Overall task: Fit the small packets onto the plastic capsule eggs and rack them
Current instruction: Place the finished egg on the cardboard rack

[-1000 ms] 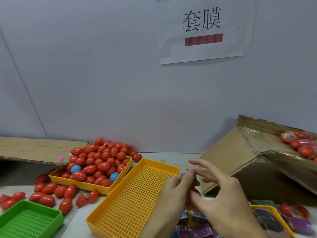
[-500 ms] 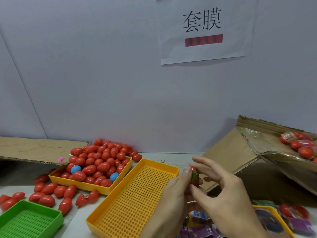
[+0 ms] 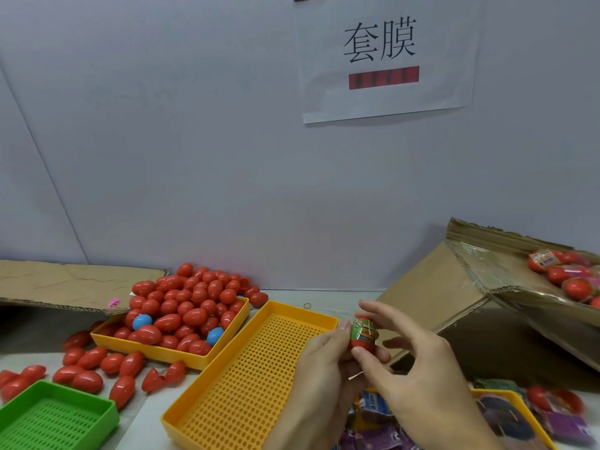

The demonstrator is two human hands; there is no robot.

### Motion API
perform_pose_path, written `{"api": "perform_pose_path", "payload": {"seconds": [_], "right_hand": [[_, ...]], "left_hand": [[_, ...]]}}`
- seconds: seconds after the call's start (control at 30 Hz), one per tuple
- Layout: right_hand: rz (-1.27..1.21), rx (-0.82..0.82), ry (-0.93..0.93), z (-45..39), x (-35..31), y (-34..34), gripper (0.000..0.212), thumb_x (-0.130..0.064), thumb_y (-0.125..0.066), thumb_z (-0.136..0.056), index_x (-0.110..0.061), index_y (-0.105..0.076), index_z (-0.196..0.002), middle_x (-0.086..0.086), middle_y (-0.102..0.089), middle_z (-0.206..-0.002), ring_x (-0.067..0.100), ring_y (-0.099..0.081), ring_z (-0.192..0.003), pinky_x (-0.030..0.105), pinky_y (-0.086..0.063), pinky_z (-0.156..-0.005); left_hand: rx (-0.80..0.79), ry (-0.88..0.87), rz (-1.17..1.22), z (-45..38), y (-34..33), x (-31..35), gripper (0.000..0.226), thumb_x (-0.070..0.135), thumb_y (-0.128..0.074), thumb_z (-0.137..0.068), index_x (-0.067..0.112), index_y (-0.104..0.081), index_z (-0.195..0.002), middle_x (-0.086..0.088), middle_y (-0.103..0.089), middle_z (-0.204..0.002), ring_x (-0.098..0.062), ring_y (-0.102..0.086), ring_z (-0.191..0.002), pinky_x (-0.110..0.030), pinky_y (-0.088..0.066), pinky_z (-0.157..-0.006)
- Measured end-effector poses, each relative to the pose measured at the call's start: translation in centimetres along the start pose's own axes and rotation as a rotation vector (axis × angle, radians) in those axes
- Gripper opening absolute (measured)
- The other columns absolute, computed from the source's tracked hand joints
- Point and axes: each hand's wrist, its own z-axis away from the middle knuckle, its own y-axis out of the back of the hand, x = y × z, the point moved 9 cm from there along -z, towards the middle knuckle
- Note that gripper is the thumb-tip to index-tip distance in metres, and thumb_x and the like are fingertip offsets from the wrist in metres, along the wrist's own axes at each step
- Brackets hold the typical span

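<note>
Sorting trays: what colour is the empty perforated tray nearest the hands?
Yellow-orange perforated tray, clearest in the head view.

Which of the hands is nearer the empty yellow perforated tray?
Left. The left hand overlaps the empty yellow perforated tray's right rim, holding the sleeved red egg; the right hand sits farther right, clear of it.

wall sign (image 3: 386, 56), cardboard box (image 3: 431, 297) — rubber band (image 3: 307, 305)

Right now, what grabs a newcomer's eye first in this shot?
The heap of red capsule eggs overflowing a yellow tray at left, with a few blue ones mixed in. Then, front and centre, the left hand and right hand share a grip on one red egg wearing a green packet, beside an empty perforated yellow rack.
</note>
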Motion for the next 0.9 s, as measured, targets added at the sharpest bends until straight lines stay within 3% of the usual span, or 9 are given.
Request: {"api": "perform_pose_path", "payload": {"seconds": [0.1, 0.27, 0.4, 0.47, 0.67, 0.9], "right_hand": [[-0.004, 0.019, -0.008, 0.0, 0.4, 0.3, 0.054, -0.027, -0.081, -0.078, -0.056, -0.057, -0.118, -0.037, -0.062, -0.111, 0.0, -0.057, -0.108, 0.022, -0.049, -0.087], [0.038, -0.003, -0.043, -0.2, 1.2, 0.0, 0.058, -0.029, -0.078, -0.081, -0.067, -0.046, -0.111, -0.038, -0.06, -0.106, -0.002, -0.052, -0.107, 0.018, -0.045, -0.085], [0.062, -0.029, -0.032, -0.2, 0.7, -0.3, 0.064, -0.026, -0.078, -0.081, -0.065, -0.041, -0.115, -0.034, -0.059, -0.112, -0.004, -0.051, -0.111, 0.019, -0.045, -0.091], [0.045, -0.02, -0.021, -0.2, 0.5, -0.2, 0.065, -0.025, -0.079, -0.08, -0.062, -0.042, -0.119, -0.034, -0.06, -0.113, -0.006, -0.051, -0.113, 0.018, -0.045, -0.091], [-0.019, 0.012, 0.008, -0.1, 0.2, 0.3, 0.059, -0.02, -0.077, -0.083, -0.052, -0.049, -0.124, -0.041, -0.059, -0.114, -0.011, -0.053, -0.113, 0.021, -0.047, -0.088], [-0.05, 0.014, 0.005, -0.2, 0.4, 0.2, 0.056, -0.021, -0.075, -0.084, -0.052, -0.049, -0.122, -0.039, -0.06, -0.112, -0.01, -0.054, -0.111, 0.02, -0.048, -0.084]], "left_hand": [[0.006, 0.019, 0.016, 0.2, -0.3, 0.0, 0.041, 0.026, -0.048, -0.101, -0.011, -0.065, -0.103, -0.027, -0.067, -0.075, -0.032, -0.068, -0.062, -0.034, -0.058, -0.057], [0.052, -0.041, -0.11, -0.1, 0.4, 0.4, 0.032, 0.028, -0.061, -0.095, 0.002, -0.076, -0.084, -0.013, -0.071, -0.072, -0.024, -0.071, -0.066, -0.032, -0.057, -0.06], [0.057, -0.044, -0.101, -0.1, 0.7, 0.5, 0.027, 0.02, -0.063, -0.094, 0.004, -0.078, -0.078, -0.023, -0.074, -0.085, -0.037, -0.073, -0.083, -0.032, -0.06, -0.066], [0.044, -0.024, -0.029, 0.0, 0.7, 0.4, 0.032, 0.018, -0.06, -0.096, 0.001, -0.078, -0.076, -0.027, -0.073, -0.087, -0.039, -0.073, -0.081, -0.033, -0.061, -0.065], [0.067, 0.004, 0.252, 0.1, 1.0, 0.3, 0.037, 0.017, -0.047, -0.101, -0.017, -0.064, -0.102, -0.036, -0.069, -0.089, -0.037, -0.073, -0.073, -0.035, -0.06, -0.058], [0.091, 0.029, 0.374, 0.1, 1.5, -0.1, 0.039, 0.017, -0.044, -0.102, -0.018, -0.061, -0.104, -0.036, -0.069, -0.09, -0.037, -0.074, -0.074, -0.035, -0.06, -0.056]]}}
